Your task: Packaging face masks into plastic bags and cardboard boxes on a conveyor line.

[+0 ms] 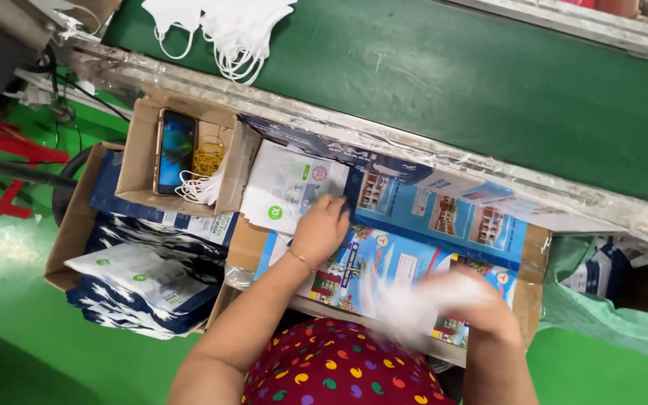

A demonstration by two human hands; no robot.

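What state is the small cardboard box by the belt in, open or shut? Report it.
Open. The small cardboard box has its flaps spread, and a phone, yellow rubber bands and a white mask show inside.

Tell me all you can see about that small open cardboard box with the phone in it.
The small cardboard box is plain brown, flaps open, perched on a stack of blue and white packets inside a bigger carton. It holds a smartphone standing along its left side, yellow rubber bands and white mask ear loops. Neither hand touches it.

Factory packing line: green conveyor belt, masks, cartons
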